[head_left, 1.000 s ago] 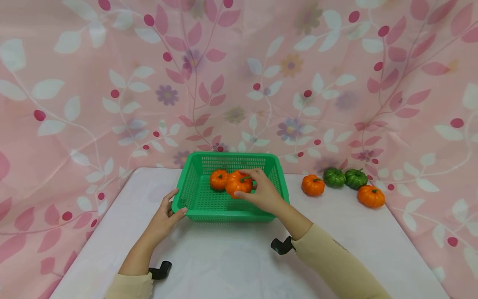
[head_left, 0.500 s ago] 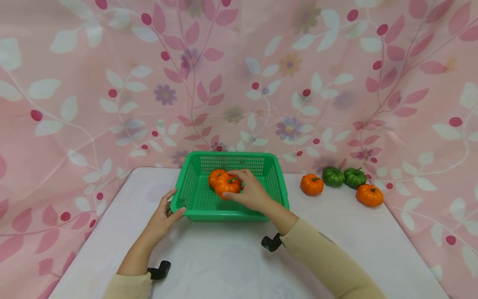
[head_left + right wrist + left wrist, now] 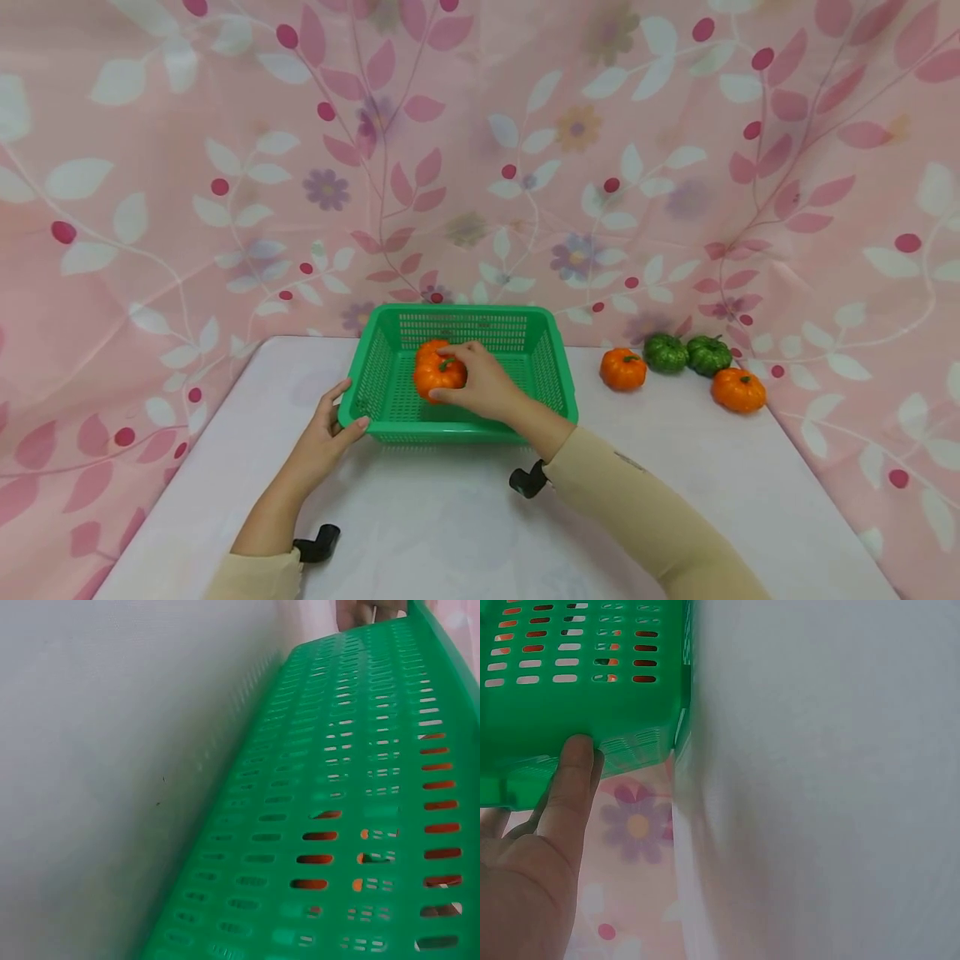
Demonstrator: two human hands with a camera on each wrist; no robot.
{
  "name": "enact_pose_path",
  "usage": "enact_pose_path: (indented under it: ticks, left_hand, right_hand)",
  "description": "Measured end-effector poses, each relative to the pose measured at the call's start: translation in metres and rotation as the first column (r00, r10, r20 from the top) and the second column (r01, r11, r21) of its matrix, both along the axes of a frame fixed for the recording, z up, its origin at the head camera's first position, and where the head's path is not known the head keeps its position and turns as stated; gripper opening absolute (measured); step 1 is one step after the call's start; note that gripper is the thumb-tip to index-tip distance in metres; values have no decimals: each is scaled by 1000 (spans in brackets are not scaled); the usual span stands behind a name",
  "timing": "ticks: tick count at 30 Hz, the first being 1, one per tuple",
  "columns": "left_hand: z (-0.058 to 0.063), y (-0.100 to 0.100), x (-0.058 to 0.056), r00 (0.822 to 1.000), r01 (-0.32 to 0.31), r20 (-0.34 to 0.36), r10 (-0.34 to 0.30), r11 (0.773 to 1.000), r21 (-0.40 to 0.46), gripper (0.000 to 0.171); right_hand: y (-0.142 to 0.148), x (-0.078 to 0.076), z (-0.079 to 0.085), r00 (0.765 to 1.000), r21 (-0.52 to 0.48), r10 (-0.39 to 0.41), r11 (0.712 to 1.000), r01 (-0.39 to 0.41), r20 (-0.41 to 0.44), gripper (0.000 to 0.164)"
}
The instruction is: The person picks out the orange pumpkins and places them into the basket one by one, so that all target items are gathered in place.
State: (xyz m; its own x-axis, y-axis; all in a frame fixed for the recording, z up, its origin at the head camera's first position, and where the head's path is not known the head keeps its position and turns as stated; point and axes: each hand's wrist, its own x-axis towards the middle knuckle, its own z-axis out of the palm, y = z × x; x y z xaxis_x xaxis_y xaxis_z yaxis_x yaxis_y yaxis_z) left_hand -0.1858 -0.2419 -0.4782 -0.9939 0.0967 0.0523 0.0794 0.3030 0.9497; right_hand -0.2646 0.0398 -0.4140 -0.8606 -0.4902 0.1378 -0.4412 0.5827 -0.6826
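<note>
A green slotted basket [image 3: 450, 427] stands on the white table. My left hand [image 3: 318, 442] holds its near left corner, thumb at the front rim and fingers along the left side; in the left wrist view a finger [image 3: 566, 795] touches the slotted wall. Inside the basket, my right hand [image 3: 483, 383] grips a small orange pumpkin [image 3: 435, 377] between thumb and fingers. Just behind it sits a second orange pumpkin [image 3: 431, 345], mostly hidden. The right wrist view shows only the basket's outer wall [image 3: 352, 765], with bits of orange through the slots.
Right of the basket, an orange pumpkin [image 3: 622, 369], two green pumpkins [image 3: 665, 353] and another orange pumpkin [image 3: 738, 390] lie on the table [image 3: 442, 525]. A pink floral cloth [image 3: 465, 150] hangs behind. Black wrist-worn pieces [image 3: 318, 543] stick out near both sleeves.
My right hand has carried the orange pumpkin leftward inside the basket, to in front of the other one, which it now mostly covers. The left hand stays at the corner.
</note>
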Motion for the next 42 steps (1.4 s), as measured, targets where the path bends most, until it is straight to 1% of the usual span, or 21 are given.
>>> enact_pose_path:
  ticks: [10, 16, 22, 25, 28, 31, 42]
  left_hand:
    - [-1, 0, -1, 1000, 9, 8, -9, 1000, 14, 80]
    - [0, 0, -1, 1000, 12, 7, -13, 999, 29, 80]
    - [1, 1, 0, 1000, 6, 15, -6, 1000, 22, 80]
    - [1, 0, 0, 1000, 1, 17, -1, 1000, 15, 80]
    - [1, 1, 1, 1000, -2, 20, 1, 1000, 14, 80]
    - [1, 1, 2, 1000, -2, 22, 2, 1000, 20, 80]
    - [1, 1, 2, 1000, 2, 12, -2, 1000, 22, 79]
  right_hand:
    - [-12, -6, -6, 1000, 71, 20, 997, -21, 23, 67]
    - [-19, -10, -8, 1000, 111, 24, 993, -26, 18, 67]
    - [-29, -14, -6, 998, 131, 45, 990, -49, 39, 67]
    - [-34, -17, -5, 997, 166, 53, 984, -61, 48, 66]
    - [-38, -18, -6, 997, 211, 49, 976, -61, 58, 66]
    - [-40, -20, -9, 996, 234, 39, 971, -56, 77, 66]
    - [-44, -23, -16, 994, 233, 4, 972, -29, 107, 65]
